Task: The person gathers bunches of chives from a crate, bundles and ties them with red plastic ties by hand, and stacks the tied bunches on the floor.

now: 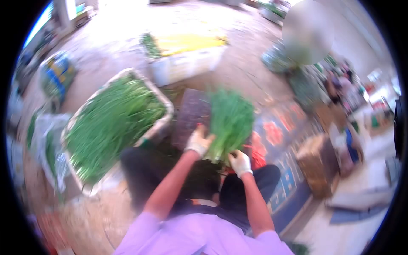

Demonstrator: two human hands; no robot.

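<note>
A bunch of long green stalks (230,117) lies over the right side of a dark block-like surface (193,110) before my knees, its pale ends toward me. My left hand (199,142), in a whitish glove, is at the left edge of the bunch with its fingers apart. At the pale stalk ends is my gloved right hand (239,162), its fingers closed; blur hides exactly what they pinch. Beside the bunch, to the right, there is something red (257,151).
On the left stands a pale crate (169,111) heaped with green stalks (112,119). A white box (187,66) with a yellow top is ahead. Filled bags (58,76) stand far left, a cardboard box (316,163) right. People sit at the far right.
</note>
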